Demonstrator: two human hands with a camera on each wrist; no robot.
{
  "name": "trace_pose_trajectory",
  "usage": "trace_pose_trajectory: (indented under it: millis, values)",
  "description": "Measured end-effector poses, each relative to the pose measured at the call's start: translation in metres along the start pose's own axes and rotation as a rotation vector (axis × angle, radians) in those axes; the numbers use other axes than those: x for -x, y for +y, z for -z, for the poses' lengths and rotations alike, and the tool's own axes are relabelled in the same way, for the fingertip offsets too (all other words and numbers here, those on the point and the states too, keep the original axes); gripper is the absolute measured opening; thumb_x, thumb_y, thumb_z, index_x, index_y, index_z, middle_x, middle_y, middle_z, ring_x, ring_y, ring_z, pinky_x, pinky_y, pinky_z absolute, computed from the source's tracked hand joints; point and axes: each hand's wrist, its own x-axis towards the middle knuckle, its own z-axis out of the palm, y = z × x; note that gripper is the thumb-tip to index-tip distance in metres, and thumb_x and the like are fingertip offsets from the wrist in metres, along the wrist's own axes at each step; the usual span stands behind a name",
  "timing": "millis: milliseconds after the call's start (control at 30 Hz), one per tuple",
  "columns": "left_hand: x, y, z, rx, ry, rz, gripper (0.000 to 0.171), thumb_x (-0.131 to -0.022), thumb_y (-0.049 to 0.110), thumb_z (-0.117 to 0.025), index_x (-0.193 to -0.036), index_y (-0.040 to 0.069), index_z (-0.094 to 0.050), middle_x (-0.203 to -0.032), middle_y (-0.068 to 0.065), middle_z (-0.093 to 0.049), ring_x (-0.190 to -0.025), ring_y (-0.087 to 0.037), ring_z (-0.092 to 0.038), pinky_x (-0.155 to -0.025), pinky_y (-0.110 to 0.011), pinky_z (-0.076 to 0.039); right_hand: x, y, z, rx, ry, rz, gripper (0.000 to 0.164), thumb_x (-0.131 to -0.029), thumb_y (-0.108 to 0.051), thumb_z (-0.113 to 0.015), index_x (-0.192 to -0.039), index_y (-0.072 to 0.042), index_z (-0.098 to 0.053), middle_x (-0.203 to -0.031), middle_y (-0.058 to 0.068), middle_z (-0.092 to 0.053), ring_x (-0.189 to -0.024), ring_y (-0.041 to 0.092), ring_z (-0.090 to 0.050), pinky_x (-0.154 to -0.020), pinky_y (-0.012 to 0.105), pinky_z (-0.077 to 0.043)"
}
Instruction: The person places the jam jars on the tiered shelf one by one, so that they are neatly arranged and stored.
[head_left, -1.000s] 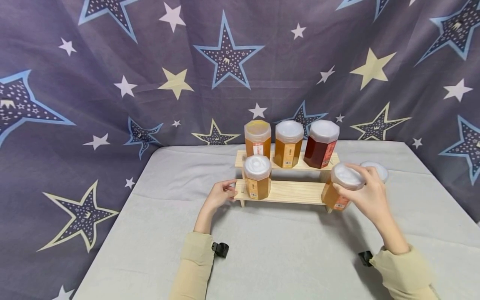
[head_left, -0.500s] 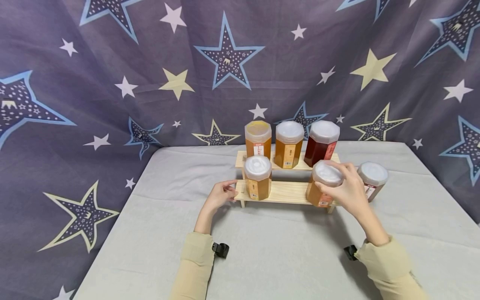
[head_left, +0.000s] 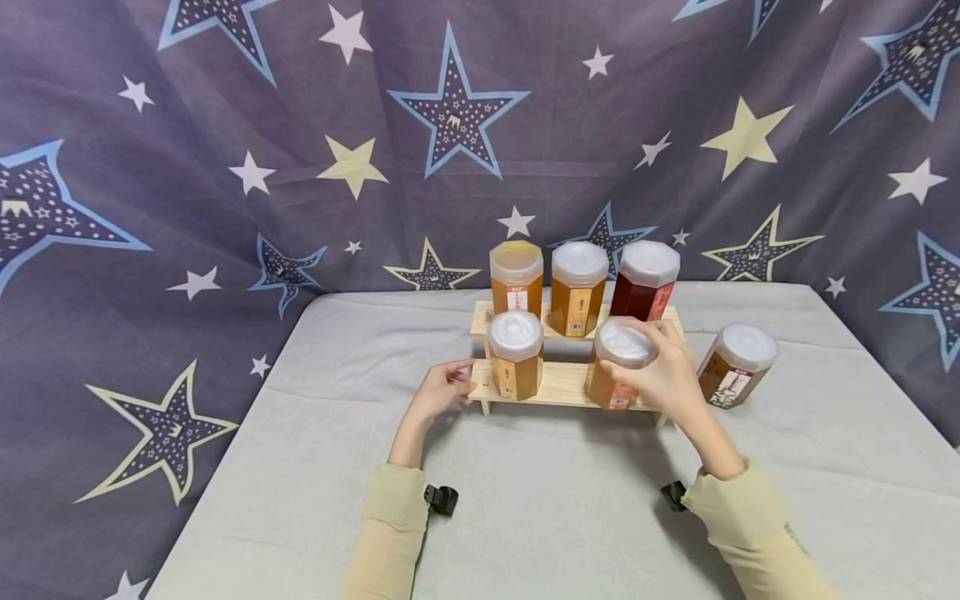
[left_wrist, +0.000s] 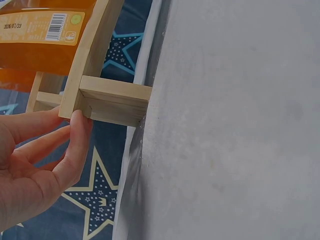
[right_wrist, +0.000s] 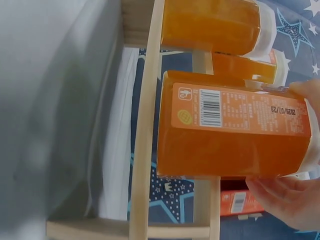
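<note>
My right hand grips an amber honey jar by its white-lidded upper part. The jar is at the right half of the lower step of a two-tier wooden rack. In the right wrist view its orange label with a barcode shows, and its base is close to the step; I cannot tell whether they touch. My left hand pinches the left end of the lower step, thumb and finger on the wood in the left wrist view. Another honey jar stands at that step's left end.
On the upper step stand two amber jars and a dark red jar. A brownish jar with a white label sits on the grey cloth right of the rack. A star-patterned curtain hangs behind the table.
My right hand has carried the honey jar leftward from the rack's right end along the lower step, uncovering the brownish jar on the cloth. The left hand stays where it was.
</note>
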Motion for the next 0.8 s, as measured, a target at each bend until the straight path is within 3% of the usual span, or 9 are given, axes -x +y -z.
trace_pose_trajectory:
  millis: [800]
  values:
    - [0.003, 0.004, 0.0, -0.008, 0.009, 0.0, 0.042, -0.079, -0.012, -0.054, -0.12, -0.012, -0.047, -0.085, -0.026, -0.054, -0.059, -0.013, -0.052, -0.072, -0.049, -0.052, -0.01, -0.014, -0.032, -0.063, -0.04, 0.0, 0.056, -0.06, -0.02, -0.08, -0.111, -0.01, -0.06, -0.094, 0.009, -0.046, -0.088, 0.023, -0.048, -0.073, 0.039, -0.044]
